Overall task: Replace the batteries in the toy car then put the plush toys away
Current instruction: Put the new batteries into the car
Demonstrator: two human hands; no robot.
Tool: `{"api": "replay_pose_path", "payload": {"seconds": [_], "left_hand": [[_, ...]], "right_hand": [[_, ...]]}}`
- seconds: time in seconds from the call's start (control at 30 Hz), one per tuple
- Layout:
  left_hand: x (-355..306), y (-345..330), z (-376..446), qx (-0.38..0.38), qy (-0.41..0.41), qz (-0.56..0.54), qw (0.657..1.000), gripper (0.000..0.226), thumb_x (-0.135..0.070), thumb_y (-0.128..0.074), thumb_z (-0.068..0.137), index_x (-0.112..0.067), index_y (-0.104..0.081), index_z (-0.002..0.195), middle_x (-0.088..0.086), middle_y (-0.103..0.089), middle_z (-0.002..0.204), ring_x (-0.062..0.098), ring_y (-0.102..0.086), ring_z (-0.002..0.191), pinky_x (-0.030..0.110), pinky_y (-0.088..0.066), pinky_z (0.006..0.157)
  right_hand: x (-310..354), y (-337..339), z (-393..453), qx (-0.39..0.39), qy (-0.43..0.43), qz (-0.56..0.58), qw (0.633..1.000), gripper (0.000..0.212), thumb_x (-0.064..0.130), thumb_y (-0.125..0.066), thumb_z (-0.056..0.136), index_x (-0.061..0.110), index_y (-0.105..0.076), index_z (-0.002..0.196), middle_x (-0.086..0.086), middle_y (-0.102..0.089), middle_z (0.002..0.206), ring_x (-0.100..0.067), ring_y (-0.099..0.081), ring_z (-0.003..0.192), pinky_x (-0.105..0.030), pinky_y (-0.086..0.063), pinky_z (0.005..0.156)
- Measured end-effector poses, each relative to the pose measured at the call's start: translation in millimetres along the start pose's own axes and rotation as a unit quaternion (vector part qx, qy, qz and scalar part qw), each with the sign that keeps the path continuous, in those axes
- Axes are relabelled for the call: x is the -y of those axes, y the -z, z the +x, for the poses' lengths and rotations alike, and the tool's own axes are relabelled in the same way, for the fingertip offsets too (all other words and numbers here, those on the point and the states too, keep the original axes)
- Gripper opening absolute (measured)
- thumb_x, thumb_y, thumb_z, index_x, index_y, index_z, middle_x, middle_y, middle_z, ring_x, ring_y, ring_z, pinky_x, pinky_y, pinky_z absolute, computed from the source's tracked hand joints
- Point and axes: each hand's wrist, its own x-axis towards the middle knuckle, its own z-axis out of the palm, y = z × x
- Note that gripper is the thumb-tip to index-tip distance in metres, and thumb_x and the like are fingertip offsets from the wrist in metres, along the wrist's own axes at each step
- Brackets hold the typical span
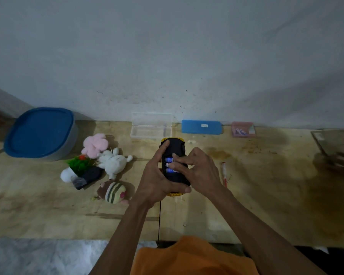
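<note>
Head view looks down on a worn wooden table [246, 195] set against a pale wall [167, 56]. Near the middle of the table, closer to its far edge, the toy car [174, 147] is held upside down, black underside up, with yellow bodywork showing at both ends. Its battery bay is open and three blue batteries [169, 165] lie side by side in it. The left hand [157, 179] grips the car from its left side, thumb wrapped under the near end and index finger stretched along the underside. The right hand [195, 167] has its fingers curled over the bay, fingertips pressing on the batteries. Left of the car lie the plush toys: a pink plush [94, 144], a white plush [113, 161], a green and red plush [79, 162] and a striped plush [114, 192], with a black cover [89, 176] among them. A blue-lidded container [40, 132] stands at the far left corner. Along the far edge sit an open clear case [151, 126], a blue case [201, 127] and a pink box [243, 129]. A red-handled screwdriver [224, 172] lies just right of the right hand.
</note>
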Motion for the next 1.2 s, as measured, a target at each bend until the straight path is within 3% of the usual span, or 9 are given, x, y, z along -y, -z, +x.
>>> {"api": "replay_pose_path", "payload": {"seconds": [0.13,0.3,0.37,0.47,0.57,0.67,0.73,0.87,1.2], "left_hand": [[3.9,-8.4,6.6,0.031,0.013,0.021,0.999,0.138,0.001,-0.1,0.038,-0.032,-0.032,0.154,-0.023,-0.054,0.134,0.002,-0.063,0.115,0.034,-0.06,0.088],[21.3,-24.4,10.9,0.051,0.05,0.031,0.997,0.139,-0.001,-0.101,0.039,-0.032,-0.03,0.155,-0.019,-0.052,0.14,0.004,-0.059,0.121,0.039,-0.057,0.096],[29.5,-34.9,13.0,0.05,0.074,0.02,0.996,0.137,0.003,-0.099,0.041,-0.03,-0.03,0.155,-0.024,-0.053,0.134,-0.002,-0.061,0.115,0.036,-0.059,0.092],[40.2,-42.6,19.4,0.03,0.1,0.017,0.994,0.134,0.001,-0.099,0.043,-0.034,-0.031,0.153,-0.024,-0.051,0.132,-0.001,-0.062,0.112,0.03,-0.06,0.087],[53.8,-42.7,18.8,-0.004,0.126,0.024,0.992,0.133,-0.003,-0.099,0.045,-0.038,-0.029,0.152,-0.021,-0.051,0.134,0.009,-0.061,0.116,0.029,-0.061,0.085],[62.3,-46.0,14.0,-0.036,0.154,0.035,0.987,0.135,-0.001,-0.099,0.043,-0.036,-0.028,0.154,-0.01,-0.052,0.14,0.016,-0.062,0.118,0.037,-0.061,0.085],[63.0,-52.0,15.1,-0.047,0.164,0.039,0.985,0.134,0.003,-0.097,0.046,-0.032,-0.028,0.155,-0.013,-0.052,0.138,0.008,-0.063,0.116,0.029,-0.061,0.08],[64.3,-63.9,21.5,-0.063,0.175,0.045,0.981,0.13,0.006,-0.094,0.052,-0.024,-0.024,0.157,-0.01,-0.05,0.137,-0.001,-0.062,0.106,0.014,-0.056,0.071],[62.7,-71.9,27.4,-0.083,0.189,0.047,0.977,0.129,0.006,-0.093,0.054,-0.022,-0.021,0.158,-0.012,-0.049,0.133,-0.012,-0.061,0.101,0.012,-0.055,0.07]], "right_hand": [[-10.7,2.0,-6.8,-0.022,-0.004,-0.002,1.0,0.036,0.059,-0.067,0.078,0.034,-0.077,0.102,0.012,-0.044,0.074,-0.014,-0.05,0.071,-0.039,-0.046,0.058],[-21.0,16.3,-14.9,0.052,-0.036,-0.092,0.994,0.031,0.053,-0.064,0.086,0.035,-0.075,0.109,0.006,-0.052,0.083,-0.012,-0.051,0.082,-0.034,-0.022,0.07],[-34.6,19.2,-19.0,0.068,-0.067,-0.051,0.994,0.028,0.046,-0.065,0.089,0.031,-0.075,0.111,0.001,-0.058,0.084,-0.014,-0.057,0.082,-0.03,-0.023,0.074],[-74.5,22.0,-18.9,-0.057,-0.126,0.081,0.987,0.02,0.027,-0.068,0.092,0.019,-0.076,0.109,0.005,-0.068,0.082,-0.008,-0.063,0.076,-0.009,-0.038,0.071],[-121.1,24.4,-5.0,-0.133,-0.199,0.046,0.97,0.01,0.011,-0.07,0.091,0.007,-0.076,0.098,-0.001,-0.068,0.082,-0.001,-0.058,0.075,-0.012,-0.043,0.073],[-159.3,18.3,12.2,-0.046,-0.256,0.019,0.965,0.02,0.011,-0.075,0.086,-0.002,-0.073,0.102,-0.012,-0.07,0.097,-0.018,-0.064,0.086,-0.036,-0.054,0.09],[-172.3,11.3,20.9,0.029,-0.245,-0.01,0.969,0.036,0.021,-0.078,0.083,0.002,-0.069,0.112,-0.017,-0.067,0.111,-0.031,-0.066,0.1,-0.046,-0.055,0.09],[-174.9,2.1,32.7,0.141,-0.252,-0.114,0.95,0.054,0.032,-0.073,0.086,0.012,-0.055,0.133,-0.014,-0.047,0.137,-0.031,-0.049,0.125,-0.039,-0.047,0.092],[-191.4,-13.7,40.0,0.148,-0.279,-0.121,0.941,0.041,0.025,-0.079,0.081,0.004,-0.06,0.112,-0.017,-0.044,0.129,-0.031,-0.053,0.113,-0.041,-0.054,0.088]]}}
